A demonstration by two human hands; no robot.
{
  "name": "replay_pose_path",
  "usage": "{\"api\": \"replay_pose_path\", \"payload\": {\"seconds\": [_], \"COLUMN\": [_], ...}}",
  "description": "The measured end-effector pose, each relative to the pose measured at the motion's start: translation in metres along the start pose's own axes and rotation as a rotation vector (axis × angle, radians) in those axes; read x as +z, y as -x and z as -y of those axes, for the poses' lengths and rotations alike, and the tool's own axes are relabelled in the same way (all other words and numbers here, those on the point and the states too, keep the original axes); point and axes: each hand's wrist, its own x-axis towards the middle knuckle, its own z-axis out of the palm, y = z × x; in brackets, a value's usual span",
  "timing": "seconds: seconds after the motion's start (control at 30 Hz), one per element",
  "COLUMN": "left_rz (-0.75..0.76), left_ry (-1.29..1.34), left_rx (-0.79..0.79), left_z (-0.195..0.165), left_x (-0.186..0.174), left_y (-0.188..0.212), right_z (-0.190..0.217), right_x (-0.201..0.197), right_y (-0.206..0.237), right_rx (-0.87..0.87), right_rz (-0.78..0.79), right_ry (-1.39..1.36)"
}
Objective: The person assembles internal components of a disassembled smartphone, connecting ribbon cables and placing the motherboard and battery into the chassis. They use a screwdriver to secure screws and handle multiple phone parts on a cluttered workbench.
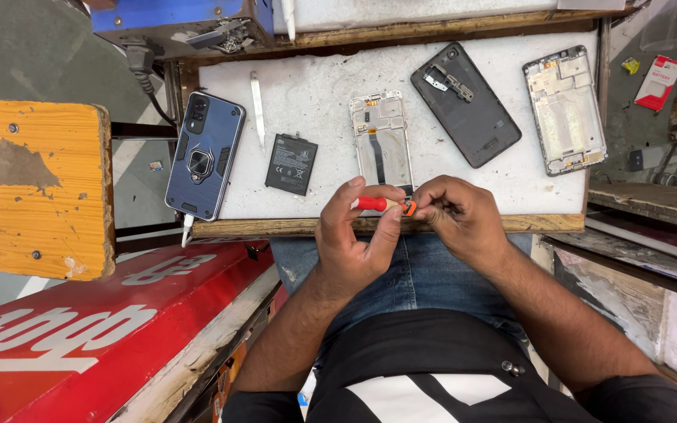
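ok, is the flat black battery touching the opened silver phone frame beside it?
Apart. The head view shows bare white mat between the flat black battery and the opened silver phone frame.

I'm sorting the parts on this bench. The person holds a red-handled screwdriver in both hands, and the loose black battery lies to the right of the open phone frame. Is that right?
Not quite. In the head view the battery lies left of the open phone frame, not right. The rest holds: left hand and right hand together hold the red-handled screwdriver.

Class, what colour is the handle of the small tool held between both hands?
Red-orange; the tool handle shows best in the head view.
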Motion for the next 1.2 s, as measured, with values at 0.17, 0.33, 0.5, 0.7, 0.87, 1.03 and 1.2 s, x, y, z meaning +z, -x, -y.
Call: {"api": "replay_pose_path", "payload": {"seconds": [0.17, 0.33, 0.5, 0.7, 0.87, 1.03, 1.2], "left_rz": [-0.011, 0.011, 0.022, -0.032, -0.019, -0.011, -0.008], "left_ry": [-0.102, -0.335, -0.436, -0.45, -0.459, -0.469, -0.5], "left_rx": [0.08, 0.262, 0.317, 0.261, 0.203, 0.208, 0.218], "left_z": [-0.002, -0.005, -0.003, 0.018, 0.023, 0.026, 0.025], "left_x": [0.0, -0.001, 0.002, -0.01, -0.018, -0.013, -0.012], "left_y": [-0.001, -0.007, -0.001, 0.007, 0.017, 0.016, 0.014], "right_z": [-0.002, 0.005, 0.008, 0.0, -0.017, -0.022, -0.021], "right_x": [0.002, 0.007, 0.011, 0.0, -0.007, -0.013, -0.014], "right_y": [0.0, -0.001, -0.003, -0.001, -0.001, 0.004, 0.004], "right_rx": [-0.018, -0.006, -0.056, -0.211, -0.145, -0.121, -0.112], "right_rz": [-0.011, -0.056, -0.076, -0.056, -0.18, -0.197, -0.194], "right_ry": [0.117, 0.25, 0.409, 0.174, -0.209, -0.383, -0.426]}}
